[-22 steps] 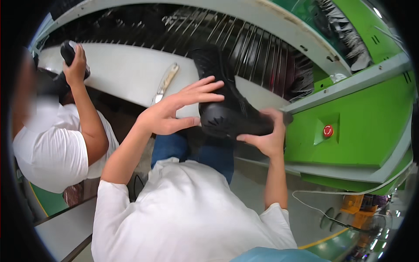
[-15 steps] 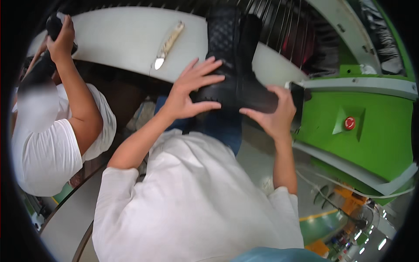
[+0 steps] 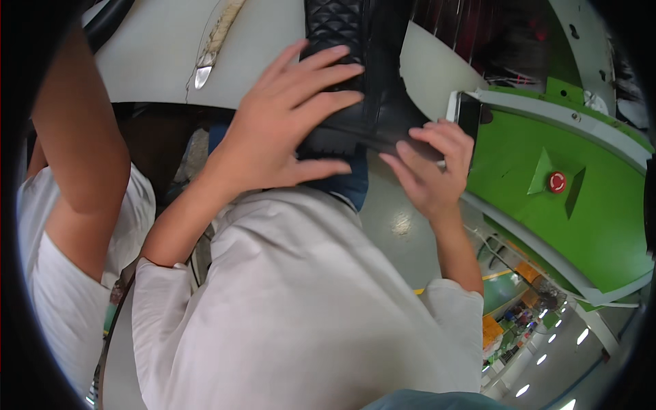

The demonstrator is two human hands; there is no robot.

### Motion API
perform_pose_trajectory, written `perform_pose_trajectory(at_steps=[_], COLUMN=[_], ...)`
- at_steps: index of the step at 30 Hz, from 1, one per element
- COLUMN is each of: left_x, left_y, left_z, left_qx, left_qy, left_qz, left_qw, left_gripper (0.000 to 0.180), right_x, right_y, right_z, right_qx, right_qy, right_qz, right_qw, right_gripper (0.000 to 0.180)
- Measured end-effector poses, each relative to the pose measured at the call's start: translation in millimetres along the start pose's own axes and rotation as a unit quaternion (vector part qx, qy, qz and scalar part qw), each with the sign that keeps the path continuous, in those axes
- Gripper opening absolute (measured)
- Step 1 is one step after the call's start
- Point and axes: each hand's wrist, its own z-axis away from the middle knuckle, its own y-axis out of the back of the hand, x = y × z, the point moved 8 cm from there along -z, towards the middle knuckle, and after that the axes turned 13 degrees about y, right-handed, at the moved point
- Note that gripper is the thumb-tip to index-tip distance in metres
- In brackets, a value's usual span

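A black boot (image 3: 383, 102) with a quilted shaft lies across the near edge of the white table, its toe pointing right. My left hand (image 3: 287, 119) is spread over the heel and ankle, fingertips on the upper and thumb beside the sole, not wrapped round it. At the toe, my right hand (image 3: 437, 164) has its fingers bent and closed around the tip, the thumb nearer me. Some of the toe is hidden behind those fingers.
On the white table (image 3: 150, 61) left of the boot lies a knife (image 3: 215, 44) with a wrapped handle. A person's arm (image 3: 82, 130) is close on my left. To the right stands a green machine (image 3: 526, 150) with a red stop button (image 3: 556, 182). Metal rods (image 3: 454, 27) are beyond.
My view has come closer to the table. My right hand's fingers have drawn in from a wide grasp around the toe. My left hand remains spread at the heel end.
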Motion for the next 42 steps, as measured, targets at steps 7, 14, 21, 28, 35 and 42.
perform_pose_trajectory(at_steps=[7, 14, 21, 28, 35, 42], left_x=[3, -1, 15, 41, 48, 48], left_y=[-39, -39, -35, -92, -84, -86], left_z=[-26, -32, -46, -72, -76, -81], left_qx=[-0.054, -0.091, -0.134, -0.155, -0.118, -0.124], left_qy=[-0.025, -0.031, -0.049, -0.106, -0.135, -0.11], left_qz=[0.004, -0.016, -0.11, -0.145, -0.094, -0.072], left_qw=[0.998, 0.995, 0.984, 0.971, 0.979, 0.984], left_gripper=[0.092, 0.091, 0.107, 0.106, 0.096, 0.086], right_x=[6, 31, 30, 20, 40, 90], right_y=[-4, -5, 37, 43, 36, 19], right_z=[-9, -14, 3, 27, 23, 32], right_qx=[-0.04, -0.037, -0.007, 0.001, -0.026, -0.092], right_qy=[-0.06, -0.256, -0.085, -0.044, -0.071, -0.326], right_qz=[-0.081, -0.133, -0.001, 0.028, -0.126, -0.322], right_qw=[0.994, 0.957, 0.996, 0.999, 0.989, 0.884], right_gripper=[0.034, 0.05, 0.061, 0.048, 0.04, 0.095])
